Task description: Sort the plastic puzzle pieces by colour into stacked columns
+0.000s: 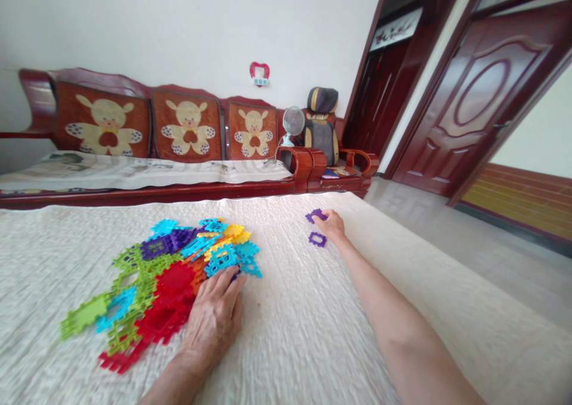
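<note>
A pile of coloured plastic interlocking tiles (170, 274), green, red, blue, purple, yellow and orange, lies on a cream quilted cover (290, 333). My left hand (214, 318) rests flat on the pile's near right edge, fingers stretched over red and blue tiles. My right hand (331, 225) reaches far out to the right, fingers closed on a purple tile (315, 215). A second purple tile (317, 239) lies on the cover just below that hand, apart from the pile.
A dark red wooden sofa (179, 184) with bear-print cushions stands behind the cover. A small fan (294, 122) and a massage cushion (320, 125) sit at its right end. Dark red doors (473, 101) and tiled floor (469, 244) are to the right.
</note>
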{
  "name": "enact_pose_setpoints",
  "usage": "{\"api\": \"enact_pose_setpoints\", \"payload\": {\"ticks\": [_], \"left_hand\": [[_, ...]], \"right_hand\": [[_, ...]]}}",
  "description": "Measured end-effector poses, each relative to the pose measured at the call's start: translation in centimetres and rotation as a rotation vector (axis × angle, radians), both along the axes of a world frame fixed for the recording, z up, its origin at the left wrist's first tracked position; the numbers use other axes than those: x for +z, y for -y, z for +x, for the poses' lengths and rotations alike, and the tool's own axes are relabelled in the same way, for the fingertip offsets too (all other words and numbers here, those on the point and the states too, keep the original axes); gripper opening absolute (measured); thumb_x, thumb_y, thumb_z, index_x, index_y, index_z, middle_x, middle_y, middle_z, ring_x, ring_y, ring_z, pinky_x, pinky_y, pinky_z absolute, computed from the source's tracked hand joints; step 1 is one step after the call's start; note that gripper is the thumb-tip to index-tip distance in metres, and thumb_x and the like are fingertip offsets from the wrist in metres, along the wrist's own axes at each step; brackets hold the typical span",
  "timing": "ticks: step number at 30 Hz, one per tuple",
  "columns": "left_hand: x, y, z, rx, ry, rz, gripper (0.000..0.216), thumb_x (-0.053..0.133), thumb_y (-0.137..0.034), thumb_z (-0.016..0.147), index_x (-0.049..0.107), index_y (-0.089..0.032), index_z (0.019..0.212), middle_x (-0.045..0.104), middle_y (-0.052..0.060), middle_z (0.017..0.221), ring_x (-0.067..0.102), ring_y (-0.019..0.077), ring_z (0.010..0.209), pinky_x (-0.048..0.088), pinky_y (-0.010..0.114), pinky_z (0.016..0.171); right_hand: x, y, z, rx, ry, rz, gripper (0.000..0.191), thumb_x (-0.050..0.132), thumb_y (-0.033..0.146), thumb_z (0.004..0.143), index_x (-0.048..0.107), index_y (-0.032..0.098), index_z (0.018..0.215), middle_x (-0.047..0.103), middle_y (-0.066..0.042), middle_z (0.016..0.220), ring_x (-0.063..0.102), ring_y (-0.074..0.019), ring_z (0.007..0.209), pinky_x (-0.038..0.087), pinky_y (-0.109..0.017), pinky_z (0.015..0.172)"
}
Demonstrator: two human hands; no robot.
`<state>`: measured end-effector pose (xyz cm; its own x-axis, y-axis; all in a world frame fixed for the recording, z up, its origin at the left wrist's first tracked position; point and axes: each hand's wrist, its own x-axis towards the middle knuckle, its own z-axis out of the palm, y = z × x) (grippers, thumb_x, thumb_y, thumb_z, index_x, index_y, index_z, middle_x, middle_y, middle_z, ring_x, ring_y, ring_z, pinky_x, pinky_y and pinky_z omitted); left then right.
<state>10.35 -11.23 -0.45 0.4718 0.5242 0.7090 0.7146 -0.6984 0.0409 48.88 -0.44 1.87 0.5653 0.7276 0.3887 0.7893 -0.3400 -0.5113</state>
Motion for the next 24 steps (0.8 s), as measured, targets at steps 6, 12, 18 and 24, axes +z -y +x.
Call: {"api": "enact_pose_setpoints", "payload": {"ticks": [6, 12, 18, 24], "left_hand": [[-0.3, 0.0, -0.1, 0.001, -0.018, -0.031, 0.031, 0.048, -0.010, 0.084, 0.064, -0.019, 0.110, 0.064, 0.011, 0.120, 0.058, 0.0265, 0.109, 0.052, 0.043, 0.087], [-0.2, 0.0, -0.1, -0.016, 0.005, -0.040, 0.032, 0.049, -0.009, 0.083, 0.064, -0.019, 0.109, 0.064, 0.011, 0.120, 0.058, 0.0267, 0.108, 0.051, 0.043, 0.087], [0.1, 0.2, 0.0, -0.008, 0.012, -0.044, 0.030, 0.049, -0.010, 0.083, 0.064, -0.020, 0.108, 0.063, 0.010, 0.120, 0.058, 0.0267, 0.108, 0.051, 0.042, 0.087], [-0.1, 0.1, 0.0, -0.006, 0.004, -0.050, 0.031, 0.048, -0.009, 0.083, 0.064, -0.019, 0.108, 0.063, 0.011, 0.121, 0.057, 0.0269, 0.108, 0.051, 0.043, 0.087]], "right_hand": [[-1.2, -1.0, 0.1, -0.039, 0.006, 0.018, 0.048, 0.060, 0.059, 0.074, 0.066, 0.019, 0.100, 0.069, -0.011, 0.102, 0.064, -0.0235, 0.095, 0.048, -0.034, 0.086], [-1.0, -1.3, -0.6, -0.015, 0.072, 0.014, 0.046, 0.064, 0.055, 0.071, 0.067, 0.019, 0.099, 0.069, -0.011, 0.100, 0.064, -0.0256, 0.096, 0.048, -0.033, 0.083], [-0.5, -1.0, -1.0, -0.001, 0.079, -0.101, 0.055, 0.060, 0.058, 0.072, 0.065, 0.015, 0.106, 0.065, -0.017, 0.109, 0.061, -0.0302, 0.103, 0.046, -0.037, 0.086], [-0.8, -0.8, -0.6, 0.038, 0.085, -0.106, 0.049, 0.063, 0.046, 0.070, 0.065, 0.015, 0.108, 0.065, -0.016, 0.109, 0.062, -0.0290, 0.101, 0.047, -0.038, 0.086]]}}
